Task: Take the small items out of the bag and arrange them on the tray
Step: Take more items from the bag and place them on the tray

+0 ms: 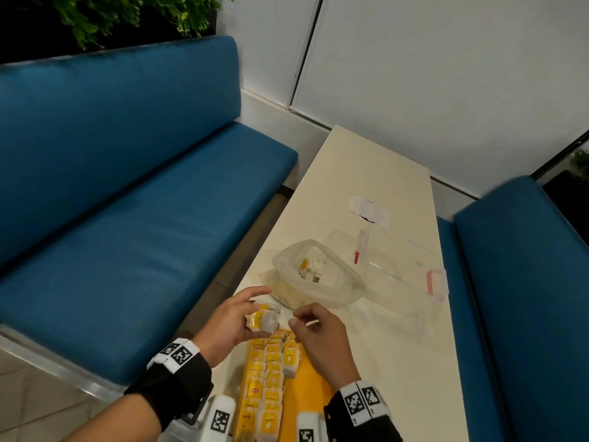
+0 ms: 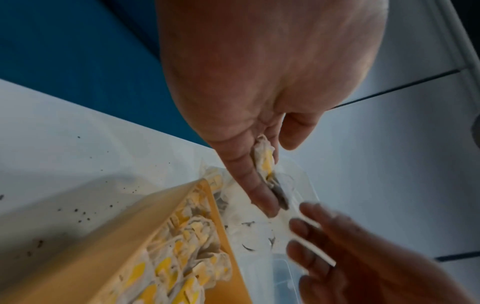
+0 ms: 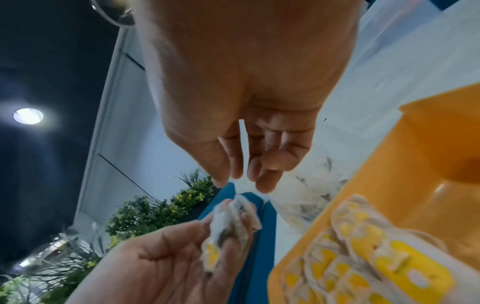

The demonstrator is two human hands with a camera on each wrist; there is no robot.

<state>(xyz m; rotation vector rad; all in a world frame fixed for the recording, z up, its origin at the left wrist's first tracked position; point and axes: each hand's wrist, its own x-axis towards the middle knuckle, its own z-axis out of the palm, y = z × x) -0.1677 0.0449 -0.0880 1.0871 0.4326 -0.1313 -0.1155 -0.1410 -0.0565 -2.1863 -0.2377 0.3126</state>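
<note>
My left hand (image 1: 236, 317) grips a small bunch of yellow-tagged tea bags (image 1: 263, 319) above the far end of the yellow tray (image 1: 315, 381). In the left wrist view the bunch (image 2: 265, 162) lies pinched between thumb and fingers. My right hand (image 1: 318, 339) hovers just right of it, fingers loosely curled and holding nothing; in the right wrist view its fingertips (image 3: 262, 188) hang a little above the held bags (image 3: 228, 226). Several tea bags (image 1: 271, 378) lie in rows on the tray's left half. The clear plastic bag (image 1: 287, 266) stands open beyond the hands with a few items inside.
A clear plastic container (image 1: 401, 260) with pink latches sits right of the bag on the cream table (image 1: 398, 346). A white wrapper (image 1: 369, 208) lies farther back. Blue benches (image 1: 143, 218) flank the table on both sides. The tray's right half (image 3: 428, 144) is bare.
</note>
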